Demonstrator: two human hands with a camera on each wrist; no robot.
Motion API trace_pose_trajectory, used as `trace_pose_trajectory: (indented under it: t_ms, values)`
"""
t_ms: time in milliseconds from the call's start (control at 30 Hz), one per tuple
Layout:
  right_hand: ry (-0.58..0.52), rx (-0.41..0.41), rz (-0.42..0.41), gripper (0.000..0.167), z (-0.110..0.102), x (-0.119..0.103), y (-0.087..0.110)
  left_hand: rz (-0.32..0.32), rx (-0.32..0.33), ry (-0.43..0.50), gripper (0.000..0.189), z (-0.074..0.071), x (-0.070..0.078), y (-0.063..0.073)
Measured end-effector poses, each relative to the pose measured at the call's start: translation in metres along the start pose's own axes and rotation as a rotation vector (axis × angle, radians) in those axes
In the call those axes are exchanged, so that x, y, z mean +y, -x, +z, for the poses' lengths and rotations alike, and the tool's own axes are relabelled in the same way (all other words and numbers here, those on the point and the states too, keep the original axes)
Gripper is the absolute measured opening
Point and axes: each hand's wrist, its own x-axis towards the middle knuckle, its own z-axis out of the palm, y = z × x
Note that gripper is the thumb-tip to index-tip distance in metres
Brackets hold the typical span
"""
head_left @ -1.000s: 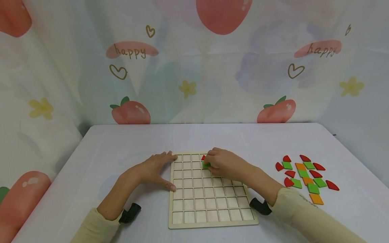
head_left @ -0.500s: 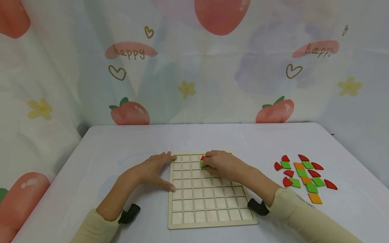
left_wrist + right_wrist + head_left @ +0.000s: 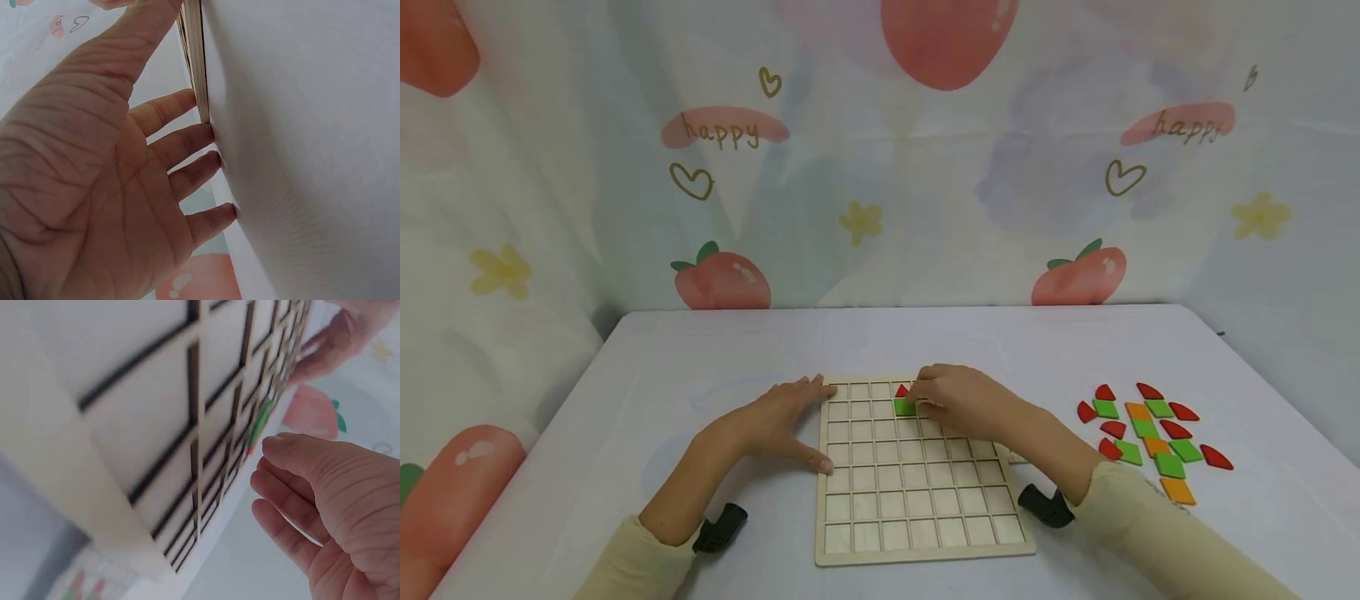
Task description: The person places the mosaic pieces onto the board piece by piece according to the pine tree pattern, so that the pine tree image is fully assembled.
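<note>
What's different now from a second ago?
The right hand has let go of the green square and moved slightly right, so more of it shows on the board next to the red piece. The left hand stays at the board's left edge, and the loose pieces on the right lie as before.

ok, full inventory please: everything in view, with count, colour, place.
Board: 1, pale wood, mid-table
Red piece: 1 visible, red, board's far row
Green piece: 1 visible, green, next row nearer
Loose red pieces: 8, red, table's right
Loose green pieces: 6, green, among them
Loose orange pieces: 3, orange, same group
Table: 1, white, beneath
Backdrop: patterned, pale, behind table
Wrist cameras: 2, black, at wrists
Sleeves: 2, cream, forearms
Left hand: 1, bare, board's left edge
Right hand: 1, bare, beside green piece
</note>
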Motion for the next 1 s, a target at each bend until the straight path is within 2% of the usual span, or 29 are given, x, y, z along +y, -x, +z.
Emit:
trace_pose_trajectory:
  t_ms: [200, 433, 667, 1000]
  values:
    - [-0.041, 0.061, 0.097, 0.02, -0.014, 0.016, 0.017, -0.013, 0.002, -0.015, 0.106, 0.0, 0.002, -0.001]
    - [-0.046, 0.079, 0.193, 0.019, -0.024, 0.029, 0.041, -0.013, -0.001, -0.005, 0.106, 0.0, 0.002, 0.0]
    - [-0.023, 0.121, 0.229, 0.02, -0.025, 0.044, 0.065, -0.034, -0.003, -0.006, 0.107, 0.001, 0.001, 0.002]
    - [0.019, 0.128, 0.307, 0.024, -0.029, 0.066, 0.102, -0.008, 0.006, 0.009, 0.106, 0.0, 0.002, 0.002]
